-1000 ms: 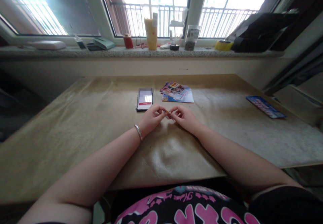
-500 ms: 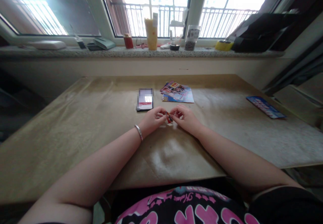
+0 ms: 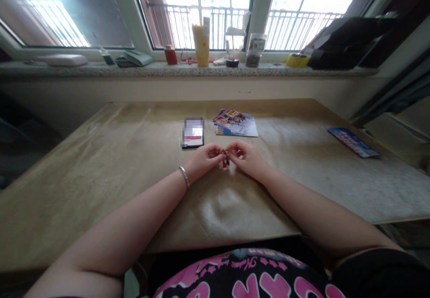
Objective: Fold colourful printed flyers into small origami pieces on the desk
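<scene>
Between the fingertips of both hands is a small object with red, white and dark parts (image 3: 225, 161), too small to name its kind. My left hand (image 3: 208, 155), with a silver bracelet (image 3: 184, 176) at the wrist, pinches it from the left side. From the right, my right hand (image 3: 246, 155) pinches the same object with thumb and forefinger. Much of it is hidden behind the fingers. A tablet or phone-like device (image 3: 193, 132) with a blurred screen lies just beyond my left hand. Behind my right hand lies a stack of colourful printed leaflets (image 3: 237, 124).
A blue printed booklet (image 3: 353, 142) lies at the right of the cloth-covered table (image 3: 110, 163). Along the windowsill (image 3: 151, 69) stand a tall yellow cup (image 3: 202, 45), a red jar (image 3: 170, 55), a clear container (image 3: 255, 50), a yellow tape roll (image 3: 298, 60) and a black bag (image 3: 349, 42).
The small object has turned slightly between the fingers and now hangs more upright, showing more of its red and white part. Both hands have stayed in almost the same place.
</scene>
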A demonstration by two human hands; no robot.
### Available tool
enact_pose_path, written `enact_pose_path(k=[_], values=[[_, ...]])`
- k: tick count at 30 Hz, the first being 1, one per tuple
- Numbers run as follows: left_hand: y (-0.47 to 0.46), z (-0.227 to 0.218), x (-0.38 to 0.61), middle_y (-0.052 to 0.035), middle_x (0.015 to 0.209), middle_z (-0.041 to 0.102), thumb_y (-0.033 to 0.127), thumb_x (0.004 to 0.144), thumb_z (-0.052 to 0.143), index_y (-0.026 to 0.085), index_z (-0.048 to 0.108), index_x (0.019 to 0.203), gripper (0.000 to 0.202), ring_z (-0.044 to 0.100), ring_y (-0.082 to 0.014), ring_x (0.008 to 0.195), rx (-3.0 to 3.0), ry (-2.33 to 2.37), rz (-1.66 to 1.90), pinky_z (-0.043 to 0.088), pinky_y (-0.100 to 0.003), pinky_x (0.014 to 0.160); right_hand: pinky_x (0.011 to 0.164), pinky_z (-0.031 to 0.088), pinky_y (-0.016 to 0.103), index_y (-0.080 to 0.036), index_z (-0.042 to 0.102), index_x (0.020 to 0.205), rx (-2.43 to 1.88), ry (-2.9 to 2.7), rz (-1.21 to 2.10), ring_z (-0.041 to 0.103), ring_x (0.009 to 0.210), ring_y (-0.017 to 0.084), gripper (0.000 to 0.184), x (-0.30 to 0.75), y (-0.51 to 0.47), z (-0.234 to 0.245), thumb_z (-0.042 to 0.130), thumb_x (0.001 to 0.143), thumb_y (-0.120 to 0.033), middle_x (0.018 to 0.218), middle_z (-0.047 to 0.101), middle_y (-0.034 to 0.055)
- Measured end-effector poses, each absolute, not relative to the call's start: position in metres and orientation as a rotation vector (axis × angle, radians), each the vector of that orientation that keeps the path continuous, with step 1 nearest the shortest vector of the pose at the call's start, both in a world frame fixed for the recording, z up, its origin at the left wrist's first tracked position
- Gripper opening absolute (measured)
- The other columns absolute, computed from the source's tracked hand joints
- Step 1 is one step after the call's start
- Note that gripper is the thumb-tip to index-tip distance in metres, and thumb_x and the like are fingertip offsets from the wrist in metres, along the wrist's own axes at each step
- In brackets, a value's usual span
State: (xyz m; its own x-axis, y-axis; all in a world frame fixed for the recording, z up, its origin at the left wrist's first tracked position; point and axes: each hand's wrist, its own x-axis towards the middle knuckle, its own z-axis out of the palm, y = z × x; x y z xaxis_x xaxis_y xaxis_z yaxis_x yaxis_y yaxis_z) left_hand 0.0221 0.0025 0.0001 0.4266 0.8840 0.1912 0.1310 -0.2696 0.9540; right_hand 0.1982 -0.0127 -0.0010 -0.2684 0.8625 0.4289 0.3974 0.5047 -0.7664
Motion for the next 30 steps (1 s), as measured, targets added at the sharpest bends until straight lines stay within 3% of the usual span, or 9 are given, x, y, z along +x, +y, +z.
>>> enact_pose_path(k=[9,20,26,30], values=[[0.0026,-0.0024,0.0224,0.0008,0.067,0.062,0.039,0.069,0.071,0.015,0.055,0.076,0.03,0.061,-0.0104,0.059,1.619,0.887,0.954,0.046,-0.019,0.053,0.06,0.048,0.026,-0.019,0.058,0.087,-1.03,-1.775,0.859,0.057,0.062,0.012,0.016,0.1977,-0.013,-0.0023,0.061,0.077,-0.031,0.071,0.061,0.0001],[0.0051,-0.0024,0.0195,-0.0025,0.071,0.064,0.04,0.069,0.07,0.013,0.06,0.078,0.03,0.06,-0.011,0.062,1.662,0.907,0.94,0.047,-0.021,0.057,0.058,0.048,0.026,-0.018,0.058,0.085,-1.028,-1.691,1.043,0.058,0.061,0.013,0.026,0.1983,-0.0049,-0.0091,0.065,0.072,-0.04,0.068,0.062,0.0004],[0.0029,-0.0015,0.0202,-0.0026,0.07,0.064,0.04,0.071,0.069,0.014,0.059,0.077,0.029,0.06,-0.0112,0.061,1.737,0.985,0.949,0.047,-0.021,0.056,0.053,0.043,0.023,-0.018,0.06,0.077,-1.141,-1.727,0.876,0.056,0.057,0.012,0.017,0.1982,-0.0085,-0.0079,0.065,0.072,-0.033,0.067,0.064,0.001],[0.0012,0.0002,0.0193,-0.0027,0.07,0.063,0.037,0.072,0.068,0.014,0.06,0.073,0.024,0.058,-0.0107,0.062,1.876,1.05,0.976,0.045,-0.02,0.056,0.053,0.043,0.022,-0.017,0.059,0.074,-1.151,-1.711,0.935,0.055,0.056,0.011,0.012,0.1959,-0.01,-0.0046,0.062,0.069,-0.027,0.067,0.063,0.0007]])
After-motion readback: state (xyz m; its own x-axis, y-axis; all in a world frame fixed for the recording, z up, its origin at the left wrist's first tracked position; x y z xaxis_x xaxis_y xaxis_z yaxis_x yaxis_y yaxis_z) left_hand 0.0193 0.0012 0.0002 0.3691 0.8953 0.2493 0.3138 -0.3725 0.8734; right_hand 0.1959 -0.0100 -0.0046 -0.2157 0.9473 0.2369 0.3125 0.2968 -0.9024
